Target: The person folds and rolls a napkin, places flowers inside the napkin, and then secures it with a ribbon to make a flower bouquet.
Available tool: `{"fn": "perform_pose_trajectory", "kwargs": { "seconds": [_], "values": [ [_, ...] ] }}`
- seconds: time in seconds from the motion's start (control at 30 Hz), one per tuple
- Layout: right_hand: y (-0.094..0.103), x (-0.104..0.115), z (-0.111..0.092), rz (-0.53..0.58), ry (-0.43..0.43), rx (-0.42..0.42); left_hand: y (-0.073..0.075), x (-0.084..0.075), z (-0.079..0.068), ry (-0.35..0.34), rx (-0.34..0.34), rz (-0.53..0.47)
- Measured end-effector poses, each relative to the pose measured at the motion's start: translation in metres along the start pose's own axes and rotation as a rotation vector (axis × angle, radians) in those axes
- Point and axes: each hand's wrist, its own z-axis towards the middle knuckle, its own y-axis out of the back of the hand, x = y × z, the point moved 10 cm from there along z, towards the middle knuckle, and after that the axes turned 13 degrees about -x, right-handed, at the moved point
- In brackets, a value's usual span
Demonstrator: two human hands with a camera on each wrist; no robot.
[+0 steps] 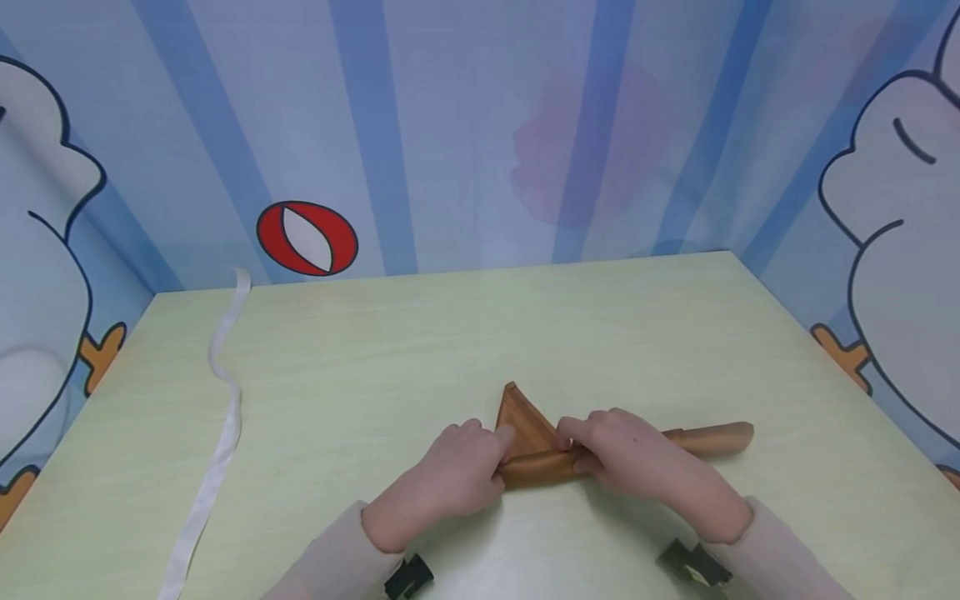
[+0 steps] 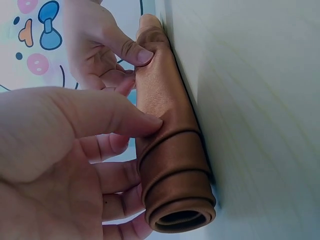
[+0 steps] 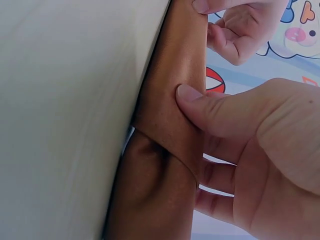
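Note:
A shiny brown cloth (image 1: 540,469) is rolled into a tube that lies across the table in front of me. Its pointed, unrolled corner (image 1: 522,423) sticks out on the far side. My left hand (image 1: 467,467) grips the tube near its left end, thumb on the near side and fingers behind. In the left wrist view, the open end of the roll (image 2: 182,220) shows several wound layers. My right hand (image 1: 633,454) pinches the roll farther right, with the thumb (image 3: 192,100) pressed on the cloth. Beyond it, a narrower rolled tail (image 1: 716,439) extends to the right.
A white ribbon (image 1: 225,400) runs wavily along the left of the pale table (image 1: 360,350). Blue striped panels (image 1: 465,133) with cartoon figures enclose the back and sides. Dark wrist devices (image 1: 408,575) sit under both sleeves.

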Motion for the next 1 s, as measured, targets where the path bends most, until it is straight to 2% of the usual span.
{"fn": "perform_pose_trajectory", "kwargs": {
  "seconds": [0.3, 0.47, 0.77, 1.0],
  "values": [
    [-0.0001, -0.0020, -0.0004, 0.013, -0.004, -0.006, 0.0013, -0.0024, 0.0008, -0.040, -0.033, 0.011],
    [-0.0010, -0.0036, -0.0004, 0.021, -0.013, 0.004, 0.0005, -0.0002, 0.0018, -0.014, -0.030, 0.027],
    [-0.0028, -0.0032, -0.0010, -0.005, -0.006, 0.019, -0.0045, 0.0045, 0.0005, 0.062, 0.024, 0.063],
    [-0.0040, -0.0026, -0.0036, -0.036, 0.002, 0.022, -0.0036, 0.0044, -0.0017, 0.055, 0.039, 0.138]
  ]
}}
